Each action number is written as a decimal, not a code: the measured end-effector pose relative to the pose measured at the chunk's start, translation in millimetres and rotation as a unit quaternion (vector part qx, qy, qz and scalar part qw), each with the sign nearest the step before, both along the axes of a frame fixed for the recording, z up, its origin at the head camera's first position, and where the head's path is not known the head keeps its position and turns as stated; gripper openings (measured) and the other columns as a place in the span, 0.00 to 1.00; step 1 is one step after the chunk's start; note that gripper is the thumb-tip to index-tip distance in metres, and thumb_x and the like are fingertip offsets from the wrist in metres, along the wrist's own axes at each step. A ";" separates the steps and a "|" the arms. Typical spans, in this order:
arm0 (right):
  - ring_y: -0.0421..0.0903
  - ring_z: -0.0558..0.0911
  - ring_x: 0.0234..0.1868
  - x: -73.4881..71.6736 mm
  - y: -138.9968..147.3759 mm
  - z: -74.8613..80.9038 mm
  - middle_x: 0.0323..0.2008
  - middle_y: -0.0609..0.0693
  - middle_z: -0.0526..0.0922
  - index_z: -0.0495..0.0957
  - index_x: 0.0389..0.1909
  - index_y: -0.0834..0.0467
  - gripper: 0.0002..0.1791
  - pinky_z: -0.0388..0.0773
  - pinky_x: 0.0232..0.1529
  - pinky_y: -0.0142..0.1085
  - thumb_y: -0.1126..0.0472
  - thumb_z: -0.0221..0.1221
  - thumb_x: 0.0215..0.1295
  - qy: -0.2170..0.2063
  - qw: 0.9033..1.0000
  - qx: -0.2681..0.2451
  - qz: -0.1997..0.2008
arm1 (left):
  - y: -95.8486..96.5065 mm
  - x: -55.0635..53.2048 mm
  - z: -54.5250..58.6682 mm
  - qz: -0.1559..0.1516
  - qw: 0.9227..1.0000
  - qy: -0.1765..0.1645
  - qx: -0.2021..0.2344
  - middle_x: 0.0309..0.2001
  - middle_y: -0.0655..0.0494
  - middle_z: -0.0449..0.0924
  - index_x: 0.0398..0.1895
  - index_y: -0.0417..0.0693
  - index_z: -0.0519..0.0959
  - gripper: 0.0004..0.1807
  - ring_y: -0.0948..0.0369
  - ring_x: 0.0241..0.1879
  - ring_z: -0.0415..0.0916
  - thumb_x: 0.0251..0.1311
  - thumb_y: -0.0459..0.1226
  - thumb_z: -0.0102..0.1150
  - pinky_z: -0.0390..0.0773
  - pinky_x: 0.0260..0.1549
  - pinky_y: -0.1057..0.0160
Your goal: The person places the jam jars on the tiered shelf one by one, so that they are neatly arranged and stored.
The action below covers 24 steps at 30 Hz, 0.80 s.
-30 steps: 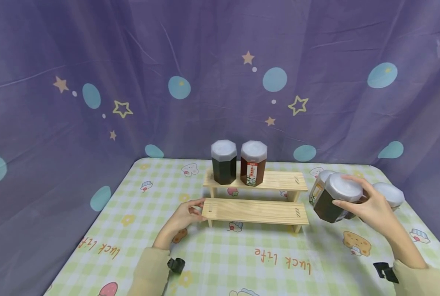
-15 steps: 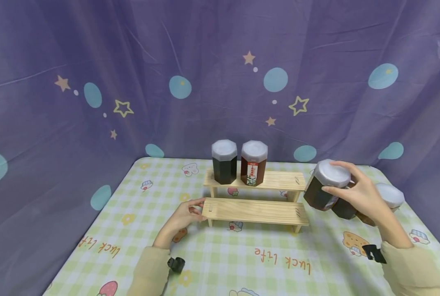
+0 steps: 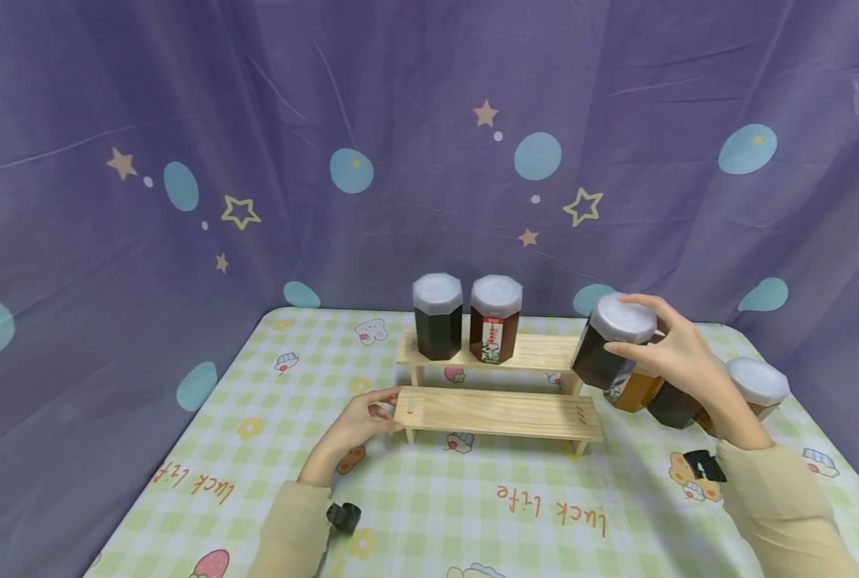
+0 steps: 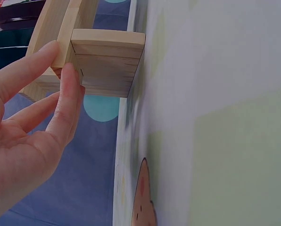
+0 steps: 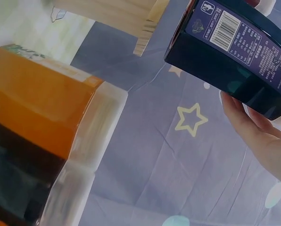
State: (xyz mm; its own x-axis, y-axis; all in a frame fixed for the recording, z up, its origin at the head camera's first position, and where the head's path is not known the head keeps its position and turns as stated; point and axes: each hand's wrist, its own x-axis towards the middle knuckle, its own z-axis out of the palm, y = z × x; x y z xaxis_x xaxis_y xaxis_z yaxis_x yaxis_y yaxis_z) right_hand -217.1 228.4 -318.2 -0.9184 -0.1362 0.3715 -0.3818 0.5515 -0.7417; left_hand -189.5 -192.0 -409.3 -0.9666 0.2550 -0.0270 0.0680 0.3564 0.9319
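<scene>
Head view. A: Your right hand (image 3: 678, 353) holds the dark jar (image 3: 596, 361), thumb and fingers about its lid. Position?

B: At the right end of the upper shelf (image 3: 545, 352), jar's long axis tilted, base toward the wood. That shelf runs left to right across you; the green-black jar (image 3: 439, 333) and red-brown jar (image 3: 505, 329) stand on its left part. Your right hand is nearer; your left hand (image 3: 364, 417) is at the far end of the lower shelf (image 3: 498, 411).

Left wrist view. A: Your left grip?

B: Narrow: thumb and fingertips pinch the lower shelf's end. The dark jar cannot be picked out here.

Right wrist view. A: Are jar and shelf touching?

B: Apart; purple curtain (image 5: 150, 141) shows between your jar's base end and the wood.
</scene>
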 end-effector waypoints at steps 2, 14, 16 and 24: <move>0.37 0.72 0.36 -3.8 -3.7 1.1 0.50 0.53 0.67 0.65 0.58 0.51 0.35 0.71 0.28 0.28 0.59 0.66 0.46 0.005 1.000 0.005 0.008 | -0.3 0.1 -0.1 0.002 1.000 0.000 0.000 0.46 0.36 0.68 0.58 0.29 0.63 0.32 0.54 0.32 0.72 0.45 0.24 0.59 0.71 0.27 0.69; 0.37 0.73 0.33 -23.7 -19.6 3.4 0.47 0.57 0.71 0.64 0.59 0.52 0.36 0.69 0.29 0.27 0.57 0.67 0.46 0.013 0.999 0.015 0.030 | -1.0 -1.8 -1.5 0.003 1.000 -0.004 -0.004 0.46 0.37 0.69 0.58 0.29 0.63 0.32 0.54 0.33 0.72 0.46 0.24 0.59 0.71 0.27 0.67; 0.40 0.73 0.33 -25.7 -22.4 3.1 0.47 0.57 0.71 0.64 0.59 0.51 0.36 0.69 0.29 0.28 0.55 0.66 0.47 -0.001 0.999 0.012 0.037 | -1.2 -2.3 -2.2 0.002 1.000 -0.003 -0.004 0.46 0.37 0.69 0.58 0.28 0.62 0.32 0.54 0.33 0.72 0.46 0.24 0.59 0.71 0.28 0.66; 0.43 0.74 0.35 -33.0 -34.4 1.2 0.49 0.56 0.68 0.63 0.59 0.52 0.36 0.72 0.30 0.30 0.56 0.66 0.47 -0.041 0.997 -0.028 0.056 | -0.4 -0.2 -0.7 0.005 1.000 -0.005 -0.001 0.46 0.37 0.69 0.58 0.28 0.63 0.32 0.54 0.32 0.72 0.45 0.23 0.59 0.71 0.28 0.67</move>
